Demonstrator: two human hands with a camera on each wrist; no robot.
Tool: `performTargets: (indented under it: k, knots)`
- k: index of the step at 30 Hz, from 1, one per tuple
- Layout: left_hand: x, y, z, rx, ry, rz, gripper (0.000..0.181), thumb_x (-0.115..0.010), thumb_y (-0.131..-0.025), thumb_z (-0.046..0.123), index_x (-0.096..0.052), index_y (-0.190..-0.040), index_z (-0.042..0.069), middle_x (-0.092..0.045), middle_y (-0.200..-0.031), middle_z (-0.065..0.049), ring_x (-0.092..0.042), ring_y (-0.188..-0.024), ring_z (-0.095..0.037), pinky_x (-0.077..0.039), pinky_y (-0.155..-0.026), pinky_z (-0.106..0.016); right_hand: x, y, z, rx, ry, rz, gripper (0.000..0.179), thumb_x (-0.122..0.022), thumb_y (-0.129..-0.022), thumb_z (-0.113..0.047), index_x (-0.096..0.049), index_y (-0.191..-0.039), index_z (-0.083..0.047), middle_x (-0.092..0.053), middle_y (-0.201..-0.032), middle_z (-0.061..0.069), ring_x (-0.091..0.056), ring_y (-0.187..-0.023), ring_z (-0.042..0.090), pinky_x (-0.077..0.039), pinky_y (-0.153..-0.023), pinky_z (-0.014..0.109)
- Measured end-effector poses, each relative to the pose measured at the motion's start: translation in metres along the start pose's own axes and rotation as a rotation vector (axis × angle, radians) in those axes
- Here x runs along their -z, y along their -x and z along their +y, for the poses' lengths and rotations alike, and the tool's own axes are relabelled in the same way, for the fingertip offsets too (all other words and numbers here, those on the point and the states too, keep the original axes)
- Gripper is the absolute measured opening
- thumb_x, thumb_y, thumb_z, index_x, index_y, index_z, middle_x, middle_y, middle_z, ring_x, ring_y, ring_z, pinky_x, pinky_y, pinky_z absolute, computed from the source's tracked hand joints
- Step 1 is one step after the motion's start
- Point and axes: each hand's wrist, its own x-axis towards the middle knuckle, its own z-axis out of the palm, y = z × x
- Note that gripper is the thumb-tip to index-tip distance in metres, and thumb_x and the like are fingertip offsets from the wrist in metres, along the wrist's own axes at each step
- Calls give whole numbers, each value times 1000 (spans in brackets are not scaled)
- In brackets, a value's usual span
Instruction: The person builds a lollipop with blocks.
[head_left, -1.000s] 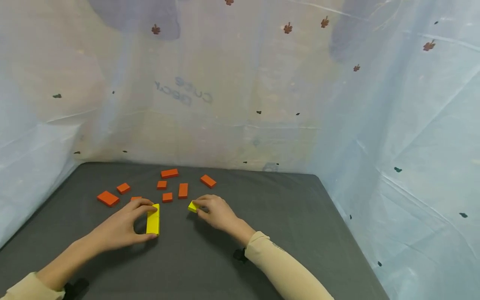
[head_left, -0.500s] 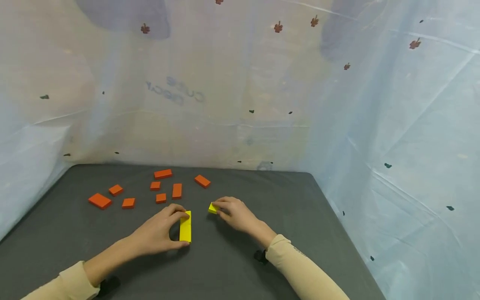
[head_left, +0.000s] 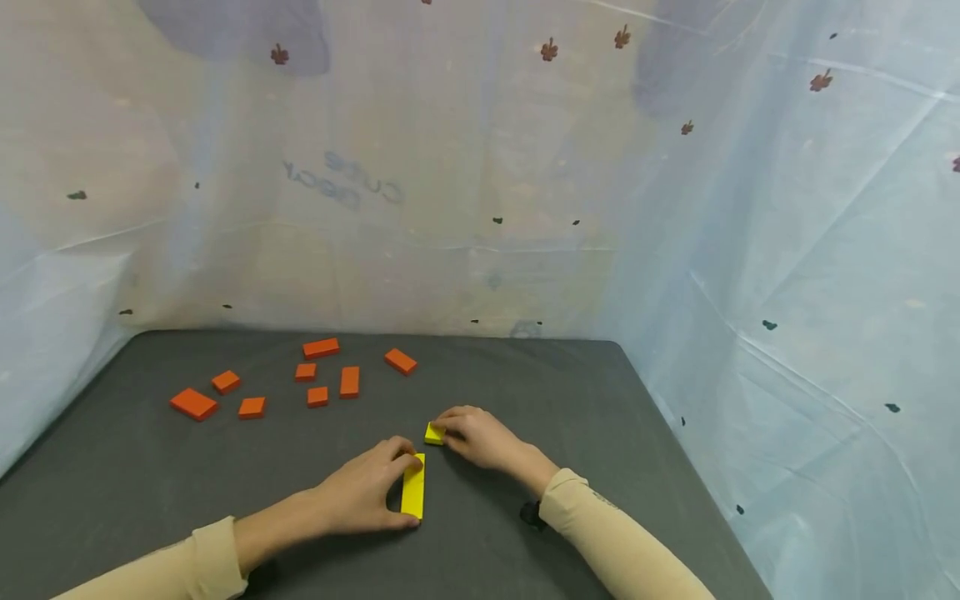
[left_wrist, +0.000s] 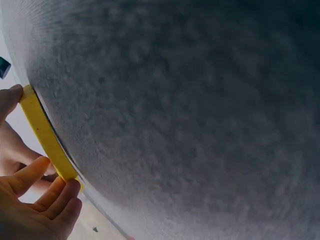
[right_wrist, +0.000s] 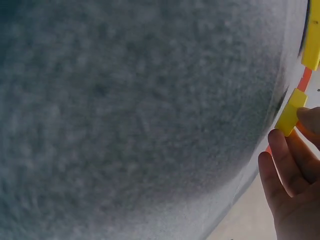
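Observation:
My left hand (head_left: 363, 492) grips a long yellow block (head_left: 413, 487) by its two ends, thumb at the near end and fingertips at the far one. In the left wrist view the yellow bar (left_wrist: 47, 137) spans from thumb to fingers. My right hand (head_left: 483, 437) pinches a small yellow block (head_left: 434, 433) just beyond the far end of the long one. The right wrist view shows this small block (right_wrist: 291, 112) between thumb and fingers, with a narrow gap to the long block (right_wrist: 312, 40).
Several orange blocks lie scattered at the back left of the dark table (head_left: 525, 375), among them a small square one (head_left: 252, 407), an upright-lying oblong (head_left: 349, 382) and a slanted oblong (head_left: 401, 361). A whitish plastic sheet (head_left: 420, 275) hangs behind and at both sides.
My left hand has carried the long yellow block right and nearer to me. My right hand has moved the small yellow block right, then slightly nearer. The two blocks are now closer together.

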Motion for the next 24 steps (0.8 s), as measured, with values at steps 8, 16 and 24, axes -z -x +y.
performTargets:
  k: [8, 16, 24]
  knots:
    - [-4, -1, 2, 15, -10, -41, 68, -66, -77, 66, -59, -124, 17, -48, -125, 3, -52, -105, -12, -52, -82, -33, -2, -3, -5, 35, 33, -21, 32, -58, -97, -17, -63, -128, -14, -62, -125, 2, -59, -114, 15, -49, -96, 29]
    - [-2, 2, 4, 21, -66, -51, 72, -59, -78, 71, -59, -128, 19, -47, -132, -2, -51, -109, -16, -51, -85, -39, -4, -6, -8, 53, 29, 5, 31, -60, -96, -19, -64, -126, -15, -63, -125, 1, -59, -113, 15, -49, -96, 32]
    - [2, 10, 3, 60, -74, -72, 61, -54, -86, 67, -61, -127, 22, -46, -124, 3, -48, -100, -11, -48, -77, -33, -8, -6, -7, -34, -2, 40, 30, -59, -96, -25, -65, -125, -20, -64, -120, -3, -61, -109, 13, -50, -93, 31]
